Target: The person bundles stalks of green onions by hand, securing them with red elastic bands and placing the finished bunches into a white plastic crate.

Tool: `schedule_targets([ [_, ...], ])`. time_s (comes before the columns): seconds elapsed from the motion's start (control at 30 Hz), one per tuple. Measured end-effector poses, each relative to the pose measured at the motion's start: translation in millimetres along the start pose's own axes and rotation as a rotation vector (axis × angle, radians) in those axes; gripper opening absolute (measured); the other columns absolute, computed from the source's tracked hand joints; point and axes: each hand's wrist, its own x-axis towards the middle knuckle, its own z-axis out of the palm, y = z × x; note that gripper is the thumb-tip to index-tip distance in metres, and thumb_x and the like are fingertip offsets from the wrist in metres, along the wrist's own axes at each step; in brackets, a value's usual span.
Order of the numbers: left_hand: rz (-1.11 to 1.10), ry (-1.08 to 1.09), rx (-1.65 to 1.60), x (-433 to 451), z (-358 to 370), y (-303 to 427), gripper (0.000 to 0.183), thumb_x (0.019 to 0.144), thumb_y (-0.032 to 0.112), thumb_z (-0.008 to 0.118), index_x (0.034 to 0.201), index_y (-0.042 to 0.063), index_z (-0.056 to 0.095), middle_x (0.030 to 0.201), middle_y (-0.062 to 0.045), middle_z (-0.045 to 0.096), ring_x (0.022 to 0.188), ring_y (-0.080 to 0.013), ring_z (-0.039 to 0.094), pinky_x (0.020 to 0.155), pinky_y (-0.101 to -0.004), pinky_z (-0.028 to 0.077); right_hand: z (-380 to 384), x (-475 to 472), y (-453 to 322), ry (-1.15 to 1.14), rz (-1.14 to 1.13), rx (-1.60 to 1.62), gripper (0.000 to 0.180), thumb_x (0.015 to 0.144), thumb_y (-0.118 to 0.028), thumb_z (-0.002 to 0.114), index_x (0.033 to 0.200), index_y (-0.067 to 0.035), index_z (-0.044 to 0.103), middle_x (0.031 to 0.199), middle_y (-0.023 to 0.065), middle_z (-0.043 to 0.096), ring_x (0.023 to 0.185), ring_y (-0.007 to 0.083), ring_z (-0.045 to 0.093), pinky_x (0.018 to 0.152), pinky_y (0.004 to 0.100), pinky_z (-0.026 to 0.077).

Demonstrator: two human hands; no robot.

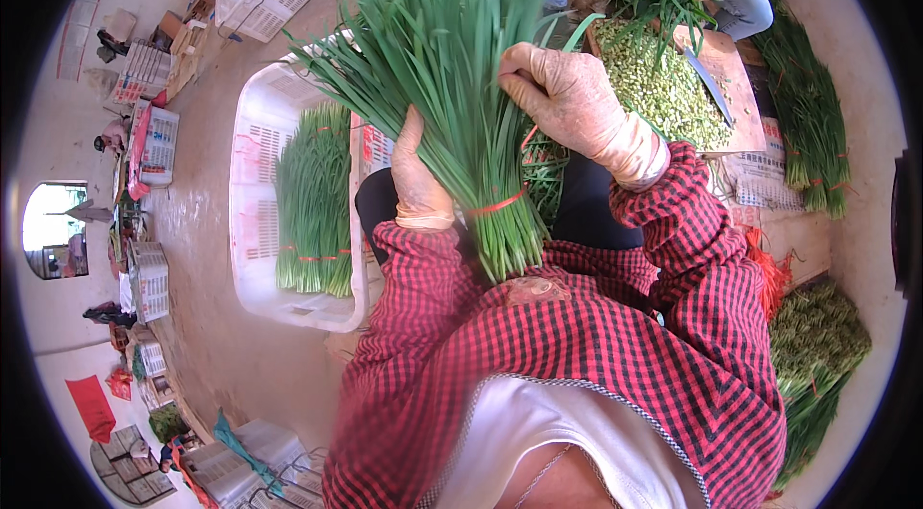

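Observation:
A large bunch of garlic chives (pixel 461 76) rises before me, its leaves fanned out and its pale cut stems toward my lap. An orange-red tie (pixel 499 203) circles it near the stem end. My left hand (pixel 422 181), in a thin cream glove, holds the bunch from the left, thumb in front and fingers hidden behind. At the right edge of the leaves is my right hand (pixel 566 94), gloved too, thumb and fingers curled together. Whether a leaf is pinched there I cannot tell. A single leaf (pixel 585 29) curves out just above that hand.
Left of my knees stands a white plastic crate (pixel 249 242) with tied chive bundles (pixel 314 199). A knife (pixel 710 87) lies on a board (pixel 739 127) beside chopped stem pieces (pixel 649 87). Another person (pixel 746 4) sits opposite with chives. More bundles (pixel 811 98) line the right wall.

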Motion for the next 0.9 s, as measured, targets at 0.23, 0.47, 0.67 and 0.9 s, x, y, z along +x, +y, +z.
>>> schedule_targets([
  [0.23,0.005,-0.139,-0.120,1,-11,10,0.042,0.101,0.032,0.054,0.130,0.003,0.060,0.128,-0.011,0.065,0.115,-0.0295,0.063,0.102,-0.0476,0.049,-20,0,64,0.269,0.226,-0.200,0.014,0.096,-0.013,0.064,0.109,-0.008,0.066,0.079,0.0078,0.065,0.068,0.0165,0.063,0.065,0.0287,0.052],
  [0.47,0.023,-0.051,-0.087,2,-16,12,0.042,0.101,0.033,0.053,0.129,0.003,0.060,0.127,-0.011,0.066,0.113,-0.0301,0.064,0.101,-0.0475,0.049,-24,-8,-4,-0.038,0.349,0.624,0.024,0.096,-0.008,0.061,0.118,-0.003,0.066,0.084,-0.0025,0.064,0.079,0.0033,0.055,0.073,0.0216,0.050],
  [0.67,0.002,-0.002,-0.100,-2,-2,8,0.043,0.102,0.034,0.051,0.130,0.003,0.059,0.127,-0.012,0.065,0.113,-0.0297,0.063,0.101,-0.0449,0.049,12,-11,1,-0.087,0.332,0.568,0.019,0.093,-0.017,0.069,0.103,-0.001,0.068,0.074,0.0020,0.064,0.068,0.0068,0.057,0.062,0.0259,0.049],
  [0.9,0.120,-0.002,0.037,-7,6,3,0.041,0.102,0.026,0.054,0.136,0.004,0.053,0.129,-0.010,0.063,0.115,-0.0268,0.063,0.102,-0.0444,0.049,30,-14,8,-0.094,0.573,0.812,0.024,0.095,-0.023,0.067,0.102,0.000,0.067,0.077,0.0022,0.066,0.068,0.0086,0.062,0.062,0.0243,0.051],
])
